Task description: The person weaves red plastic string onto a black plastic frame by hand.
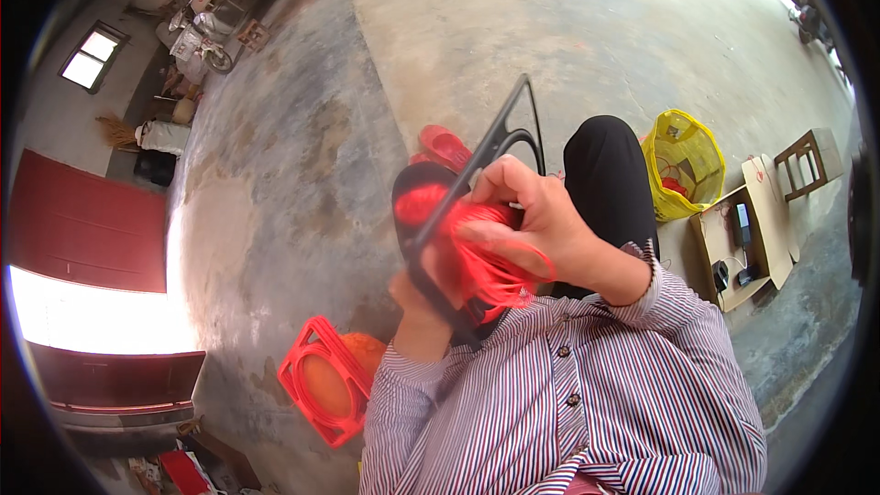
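Note:
My right hand [541, 211] is closed, thumb and fingers pinching a thick bundle of red cord [500, 280]. A loop of the cord hangs over the thumb side. Around the bundle stands a black frame [500, 142] with straight bars, tilted above my lap. My left hand [426, 280] is at the lower left of the frame, partly behind its bar. Motion smears it, and its fingers do not show clearly. More red, also blurred, lies between the frame and my left knee.
A red frame-shaped holder with an orange round middle [325, 385] is on the floor at left. To the right are a yellow basket [683, 165] with red cord inside, an open cardboard box [720, 257] and a wooden stool [809, 165]. A red slipper [445, 145] shows ahead.

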The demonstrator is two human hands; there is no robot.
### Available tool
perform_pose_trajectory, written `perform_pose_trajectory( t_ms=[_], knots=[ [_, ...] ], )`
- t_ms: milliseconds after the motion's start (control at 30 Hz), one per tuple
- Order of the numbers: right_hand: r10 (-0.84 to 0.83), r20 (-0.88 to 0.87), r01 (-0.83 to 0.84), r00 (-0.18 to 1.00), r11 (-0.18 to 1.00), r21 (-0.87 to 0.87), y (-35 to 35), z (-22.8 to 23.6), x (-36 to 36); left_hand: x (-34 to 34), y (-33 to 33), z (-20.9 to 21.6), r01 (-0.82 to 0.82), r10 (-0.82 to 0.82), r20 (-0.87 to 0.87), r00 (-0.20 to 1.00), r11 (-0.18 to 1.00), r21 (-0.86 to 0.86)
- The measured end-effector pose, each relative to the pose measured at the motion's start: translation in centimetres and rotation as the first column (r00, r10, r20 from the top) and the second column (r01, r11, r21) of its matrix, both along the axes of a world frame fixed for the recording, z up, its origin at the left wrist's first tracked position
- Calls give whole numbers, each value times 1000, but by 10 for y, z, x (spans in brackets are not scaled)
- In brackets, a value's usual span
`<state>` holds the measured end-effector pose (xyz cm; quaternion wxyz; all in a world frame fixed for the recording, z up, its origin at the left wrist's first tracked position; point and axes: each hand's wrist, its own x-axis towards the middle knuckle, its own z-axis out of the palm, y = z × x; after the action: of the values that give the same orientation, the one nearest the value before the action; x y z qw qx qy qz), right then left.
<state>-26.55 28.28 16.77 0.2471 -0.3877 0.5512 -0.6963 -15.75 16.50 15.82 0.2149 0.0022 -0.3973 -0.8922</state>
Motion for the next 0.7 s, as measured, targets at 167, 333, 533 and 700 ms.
perform_pose_trajectory(
  t_ms=[167,333,533,700],
  knots=[
    [164,469,-105,868,983,-149,10,-37,-24,1,-11,-10,77,-81,270,959,997,25],
    [425,805,-179,414,905,-386,0,-55,-9,5,-3,4,239,-370,230,900,861,449],
    [277,829,88,485,928,-362,-7,-72,-33,6,1,11,433,-475,85,876,851,296],
    [8,724,89,689,991,-96,32,-100,-37,16,-22,8,266,-279,167,946,959,96]
  ],
)
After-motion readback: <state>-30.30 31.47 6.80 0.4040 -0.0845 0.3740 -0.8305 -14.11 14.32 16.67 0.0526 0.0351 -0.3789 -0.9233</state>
